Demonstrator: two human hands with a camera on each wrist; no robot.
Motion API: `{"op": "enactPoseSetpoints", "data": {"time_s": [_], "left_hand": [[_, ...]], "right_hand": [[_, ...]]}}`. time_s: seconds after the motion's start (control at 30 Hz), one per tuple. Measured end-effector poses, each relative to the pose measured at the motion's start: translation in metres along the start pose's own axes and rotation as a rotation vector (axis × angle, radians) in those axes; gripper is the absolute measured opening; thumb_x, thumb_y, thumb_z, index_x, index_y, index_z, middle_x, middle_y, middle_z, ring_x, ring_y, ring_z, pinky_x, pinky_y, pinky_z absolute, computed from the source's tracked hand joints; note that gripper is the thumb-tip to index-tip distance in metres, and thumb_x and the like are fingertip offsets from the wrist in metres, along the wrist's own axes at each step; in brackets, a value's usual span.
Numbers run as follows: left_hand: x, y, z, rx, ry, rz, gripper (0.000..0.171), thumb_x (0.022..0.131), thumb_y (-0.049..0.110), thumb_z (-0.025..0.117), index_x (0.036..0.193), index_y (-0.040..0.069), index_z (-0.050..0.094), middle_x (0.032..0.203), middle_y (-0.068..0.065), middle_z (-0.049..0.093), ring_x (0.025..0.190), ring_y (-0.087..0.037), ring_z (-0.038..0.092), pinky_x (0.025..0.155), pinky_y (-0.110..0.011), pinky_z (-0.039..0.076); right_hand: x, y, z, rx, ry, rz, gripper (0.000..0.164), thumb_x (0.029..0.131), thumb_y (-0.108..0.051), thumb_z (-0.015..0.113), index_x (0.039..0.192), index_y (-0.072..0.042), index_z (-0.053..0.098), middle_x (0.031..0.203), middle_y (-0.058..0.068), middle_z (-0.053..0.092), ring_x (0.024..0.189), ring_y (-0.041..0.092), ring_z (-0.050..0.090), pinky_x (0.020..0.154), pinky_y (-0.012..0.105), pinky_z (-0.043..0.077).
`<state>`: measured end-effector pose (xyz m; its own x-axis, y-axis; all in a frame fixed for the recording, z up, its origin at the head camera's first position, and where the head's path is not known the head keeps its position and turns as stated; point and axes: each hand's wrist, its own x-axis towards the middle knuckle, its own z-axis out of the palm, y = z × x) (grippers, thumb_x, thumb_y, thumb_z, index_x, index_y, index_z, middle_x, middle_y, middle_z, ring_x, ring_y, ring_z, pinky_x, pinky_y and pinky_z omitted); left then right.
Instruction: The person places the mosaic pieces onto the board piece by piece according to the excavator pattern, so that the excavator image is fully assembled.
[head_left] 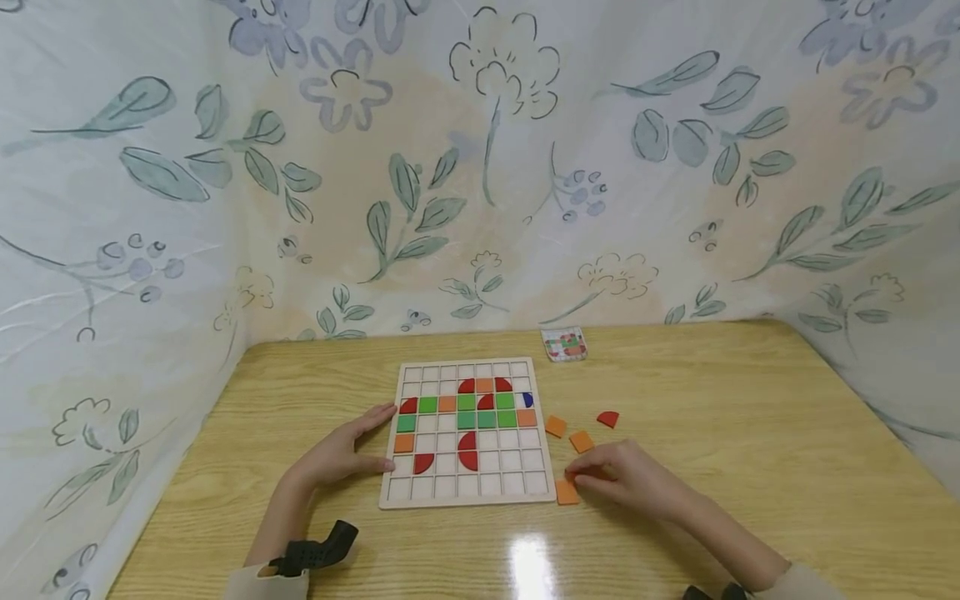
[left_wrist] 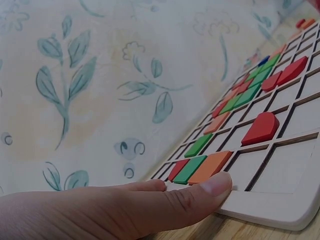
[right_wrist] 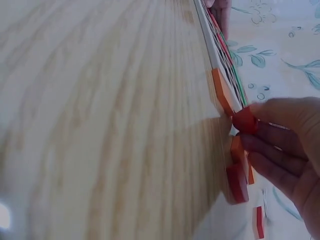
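A wooden grid board (head_left: 442,492) lies flat on the table, with red, green, orange and blue pieces in some of its squares. My left hand (head_left: 339,448) touches the board's left edge, its thumb (left_wrist: 200,195) resting on the rim beside an orange square (left_wrist: 210,167). Off the board's lower right corner, my right hand (head_left: 626,479) pinches a small red piece (right_wrist: 245,121) between thumb and fingertips. Just below that hand an orange square (head_left: 567,492) lies against the board's side. Two more orange squares (head_left: 556,427) and a red quarter-circle (head_left: 608,419) lie farther back.
A small picture card (head_left: 565,343) showing a coloured grid pattern lies at the table's back edge, behind the board. Flowered cloth (head_left: 480,167) hangs around the back and sides of the wooden table (head_left: 750,433).
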<state>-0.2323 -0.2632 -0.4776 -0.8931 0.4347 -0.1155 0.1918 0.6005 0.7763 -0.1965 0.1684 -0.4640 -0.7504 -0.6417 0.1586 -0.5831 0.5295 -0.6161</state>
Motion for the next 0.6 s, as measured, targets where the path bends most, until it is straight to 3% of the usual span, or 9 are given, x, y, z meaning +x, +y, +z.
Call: {"op": "enactPoseSetpoints", "data": {"time_s": [0.17,0.33,0.43,0.6], "left_hand": [[0.000,0.000,0.000,0.008,0.006,0.001,0.086,0.075,0.037,0.074,0.146,0.015,0.030,0.152,-0.012,0.022,0.139,-0.037,0.013,0.107,-0.060,0.016],[0.000,0.001,-0.001,0.011,0.007,-0.002,0.086,0.075,0.037,0.074,0.146,0.015,0.030,0.152,-0.011,0.022,0.139,-0.036,0.013,0.107,-0.059,0.016],[0.000,0.001,-0.001,0.016,0.007,-0.002,0.086,0.075,0.037,0.074,0.146,0.015,0.030,0.152,-0.011,0.022,0.139,-0.037,0.013,0.107,-0.060,0.016],[0.000,0.000,-0.001,0.025,0.008,0.008,0.086,0.075,0.038,0.074,0.145,0.015,0.031,0.152,-0.011,0.023,0.139,-0.036,0.014,0.107,-0.059,0.017]], "right_hand": [[0.003,-0.003,0.000,0.018,0.055,0.167,0.017,0.086,-0.013,0.064,0.099,-0.005,0.071,0.091,0.000,0.072,0.080,0.004,0.065,0.067,0.017,0.052],[0.005,-0.002,-0.001,0.215,0.145,0.357,0.022,0.085,-0.018,0.066,0.101,-0.004,0.070,0.094,0.006,0.070,0.080,0.011,0.066,0.067,0.018,0.052],[0.007,-0.001,0.000,0.342,0.177,0.406,0.026,0.084,-0.019,0.067,0.103,-0.001,0.069,0.097,0.011,0.070,0.081,0.015,0.067,0.067,0.020,0.053],[0.014,-0.003,0.003,0.438,0.206,0.453,0.031,0.083,-0.023,0.069,0.104,0.000,0.068,0.098,0.011,0.070,0.084,0.014,0.067,0.070,0.019,0.052]]}}
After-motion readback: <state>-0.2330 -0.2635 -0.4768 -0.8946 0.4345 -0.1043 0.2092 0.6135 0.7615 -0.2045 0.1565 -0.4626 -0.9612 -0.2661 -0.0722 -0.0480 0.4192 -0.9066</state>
